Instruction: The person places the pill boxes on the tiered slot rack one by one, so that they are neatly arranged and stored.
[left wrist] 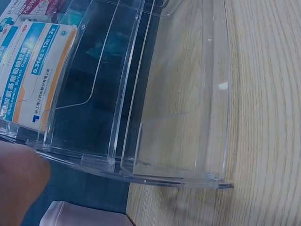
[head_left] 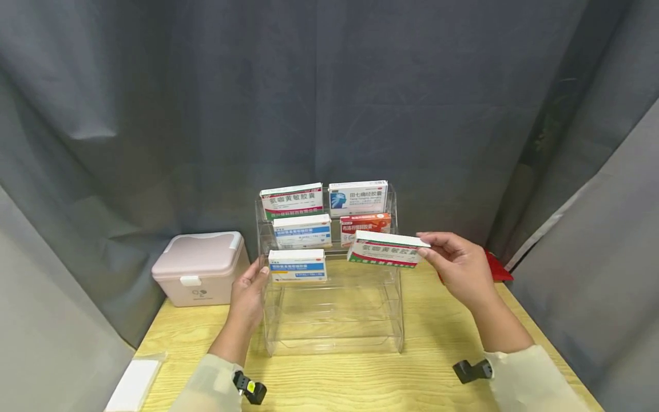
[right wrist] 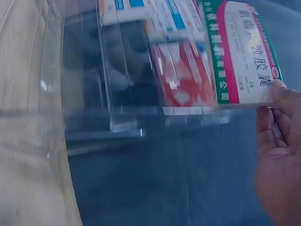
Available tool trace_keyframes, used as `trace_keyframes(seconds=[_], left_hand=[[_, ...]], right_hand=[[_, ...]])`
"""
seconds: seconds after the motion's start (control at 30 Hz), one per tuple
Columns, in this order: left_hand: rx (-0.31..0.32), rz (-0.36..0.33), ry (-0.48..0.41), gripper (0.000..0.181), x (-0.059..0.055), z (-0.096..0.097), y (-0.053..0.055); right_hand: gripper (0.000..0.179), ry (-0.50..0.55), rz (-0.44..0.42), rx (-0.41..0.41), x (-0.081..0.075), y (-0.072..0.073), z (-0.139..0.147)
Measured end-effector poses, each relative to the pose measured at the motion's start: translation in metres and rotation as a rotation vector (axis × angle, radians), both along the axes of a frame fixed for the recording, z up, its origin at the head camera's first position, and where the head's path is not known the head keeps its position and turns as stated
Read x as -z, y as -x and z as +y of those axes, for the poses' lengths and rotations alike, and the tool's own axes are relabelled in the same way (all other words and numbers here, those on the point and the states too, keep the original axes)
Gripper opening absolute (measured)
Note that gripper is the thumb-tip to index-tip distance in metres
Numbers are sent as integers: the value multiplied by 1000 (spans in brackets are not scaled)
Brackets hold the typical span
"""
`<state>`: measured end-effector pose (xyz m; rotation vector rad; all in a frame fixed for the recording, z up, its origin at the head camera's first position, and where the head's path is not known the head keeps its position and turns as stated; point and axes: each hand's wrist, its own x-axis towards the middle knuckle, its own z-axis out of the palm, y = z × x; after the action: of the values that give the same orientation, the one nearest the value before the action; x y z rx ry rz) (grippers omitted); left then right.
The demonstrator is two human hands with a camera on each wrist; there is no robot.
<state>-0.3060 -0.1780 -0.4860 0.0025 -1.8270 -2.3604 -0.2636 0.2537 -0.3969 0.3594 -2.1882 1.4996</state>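
My right hand (head_left: 460, 272) pinches the right end of a green, white and red medicine box (head_left: 387, 250) between thumb and fingers. This box is held tilted in front of the clear display rack (head_left: 334, 345), just below the red medicine box (head_left: 355, 224). At the rack's left side, my left hand (head_left: 248, 294) grips the edge, thumb toward the front. Right beside that thumb stands a blue-and-white medicine box (head_left: 297, 266) on the third tier. In the right wrist view the held box (right wrist: 242, 54) shows its printed front and overlaps the upper tiers.
Another green-and-white box (head_left: 292, 201) and a white box with a blue picture (head_left: 358, 198) fill the top tier. A second blue-and-white box (head_left: 302, 231) stands below them. A pink lidded case (head_left: 198, 269) sits left, a white flat item (head_left: 135, 384) front left, something red (head_left: 498, 268) right.
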Motion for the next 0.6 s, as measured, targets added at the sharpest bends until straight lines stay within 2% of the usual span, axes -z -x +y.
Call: trace_keyframes(seconds=[0.13,0.3,0.43,0.6], left_hand=[[6,0,2,56,1,-2,1],[22,8,22,57,2,-1,0],[12,18,21,56,2,1,0],[-1,25,23,54,2,-2,0]], right_hand=[[26,-33,-3,-35,-3,17,-26],[26,-37,-31,-33,10,36,-37],[26,-65,-21,2,21,43,-42],[25,-160,6,54,28,46,-51]])
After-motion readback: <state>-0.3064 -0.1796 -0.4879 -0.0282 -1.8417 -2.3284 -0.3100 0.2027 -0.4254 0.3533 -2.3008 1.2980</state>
